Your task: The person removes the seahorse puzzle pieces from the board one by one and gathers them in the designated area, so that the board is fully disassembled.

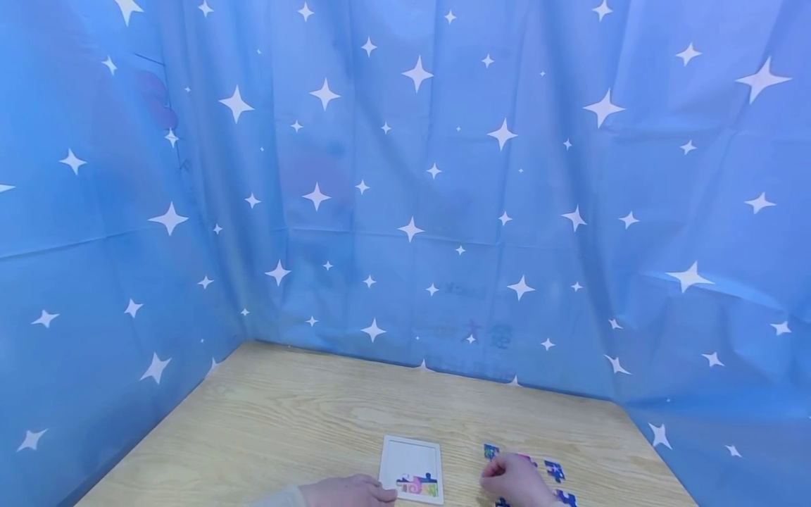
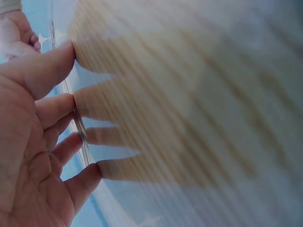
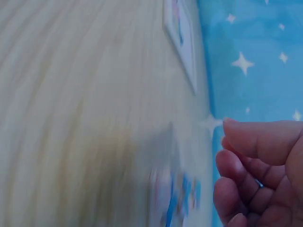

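Observation:
A white puzzle tray (image 1: 408, 454) lies on the table with several joined pieces (image 1: 418, 484) along its lower part. My left hand (image 1: 351, 491) touches the tray's lower left edge. In the left wrist view, the fingertips of the left hand (image 2: 42, 137) rest against a thin edge. Right of the tray, my right hand (image 1: 516, 480) is over loose puzzle pieces, partly hiding them. The right wrist view shows the right hand (image 3: 265, 175) with loosely curled fingers, thumb close to the index finger; no piece shows between them.
Loose dark blue and colourful pieces lie around the right hand: one at the upper left (image 1: 491, 451), one at the right (image 1: 555, 471), another at the lower right (image 1: 567, 498). A blue curtain with white stars (image 1: 405, 176) stands behind the wooden table (image 1: 304, 401).

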`<state>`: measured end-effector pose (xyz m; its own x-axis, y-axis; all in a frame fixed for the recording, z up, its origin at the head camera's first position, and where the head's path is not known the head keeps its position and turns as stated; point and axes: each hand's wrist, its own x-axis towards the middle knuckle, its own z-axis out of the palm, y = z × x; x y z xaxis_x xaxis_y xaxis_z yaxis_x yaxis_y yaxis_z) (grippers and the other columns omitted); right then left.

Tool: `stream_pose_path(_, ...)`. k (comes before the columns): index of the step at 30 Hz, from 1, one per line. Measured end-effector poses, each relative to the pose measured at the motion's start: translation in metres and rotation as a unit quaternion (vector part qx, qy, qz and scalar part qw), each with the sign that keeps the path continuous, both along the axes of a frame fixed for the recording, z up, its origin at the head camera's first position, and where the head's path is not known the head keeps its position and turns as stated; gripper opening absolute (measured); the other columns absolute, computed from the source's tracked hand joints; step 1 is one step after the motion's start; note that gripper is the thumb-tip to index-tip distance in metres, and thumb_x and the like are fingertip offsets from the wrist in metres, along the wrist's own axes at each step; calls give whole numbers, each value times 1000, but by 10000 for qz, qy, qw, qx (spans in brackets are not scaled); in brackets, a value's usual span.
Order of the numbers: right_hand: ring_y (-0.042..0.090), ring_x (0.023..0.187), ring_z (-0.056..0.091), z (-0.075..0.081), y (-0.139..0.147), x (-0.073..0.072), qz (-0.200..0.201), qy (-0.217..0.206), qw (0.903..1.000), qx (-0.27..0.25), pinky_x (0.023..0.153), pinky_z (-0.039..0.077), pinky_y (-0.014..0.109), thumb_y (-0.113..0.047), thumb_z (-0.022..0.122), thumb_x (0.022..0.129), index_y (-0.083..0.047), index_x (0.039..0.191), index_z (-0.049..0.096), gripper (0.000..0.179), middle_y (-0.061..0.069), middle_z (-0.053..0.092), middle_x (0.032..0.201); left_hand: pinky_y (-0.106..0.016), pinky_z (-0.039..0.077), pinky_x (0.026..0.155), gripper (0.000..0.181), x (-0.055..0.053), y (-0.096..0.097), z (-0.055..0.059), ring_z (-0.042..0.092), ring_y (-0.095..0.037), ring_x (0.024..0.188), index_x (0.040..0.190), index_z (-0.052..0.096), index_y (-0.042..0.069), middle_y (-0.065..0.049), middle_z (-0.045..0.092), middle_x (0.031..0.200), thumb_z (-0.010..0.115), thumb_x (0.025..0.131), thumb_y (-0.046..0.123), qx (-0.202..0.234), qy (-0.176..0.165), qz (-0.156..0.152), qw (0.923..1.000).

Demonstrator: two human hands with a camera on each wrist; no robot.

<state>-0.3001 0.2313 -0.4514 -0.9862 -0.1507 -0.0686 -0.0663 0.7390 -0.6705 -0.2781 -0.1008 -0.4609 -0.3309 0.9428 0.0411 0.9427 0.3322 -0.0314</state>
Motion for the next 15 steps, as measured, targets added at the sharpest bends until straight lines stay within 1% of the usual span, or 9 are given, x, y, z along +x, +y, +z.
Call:
stream_pose_path(2,16,71,51,3,-12,-1,67,67,10000,7,63,43,32,-15,72,83,-8,82,65,10,-2,58,76,-18,41,96,46,0,0,0,54,-12,120,132,58,5,-6,57,135,48,99,36,-4,-14,-20,10000)
stream_pose_path(4,16,73,51,6,-24,-3,90,44,9999,-27,64,43,33,-16,72,83,-9,83,66,9,-2,59,78,-18,41,96,46,0,0,0,54,-12,120,132,58,5,-6,57,135,48,99,35,5,-13,-31,10000)
stream_pose_path(7,17,74,52,7,-42,-7,321,-35,9990,-298,66,45,36,-14,71,85,-7,85,66,8,-1,60,79,-18,41,96,45,0,0,0,54,-13,120,131,58,4,-6,57,134,48,99,34,13,-23,-9,10000)
stream_pose_path(10,16,76,53,5,-61,-11,632,-47,9967,-511,69,46,38,-12,70,85,-7,86,68,6,-1,61,80,-18,41,96,44,1,0,1,54,-13,120,131,58,4,-6,57,134,48,100,33,35,-55,-4,10000)
stream_pose_path(13,16,78,53,1,-80,-13,788,-162,9947,-638,73,46,40,-11,70,85,-7,89,69,5,-1,61,82,-18,42,95,43,1,-1,0,55,-12,118,131,58,5,-6,57,134,48,100,32,122,-87,5,9999)
stream_pose_path(15,17,78,53,-3,-91,-14,812,-300,9932,-774,73,46,39,-9,70,85,-7,91,69,6,-1,61,83,-18,42,95,42,0,-1,0,55,-12,118,131,58,4,-7,58,133,49,99,30,205,-147,-29,9997)
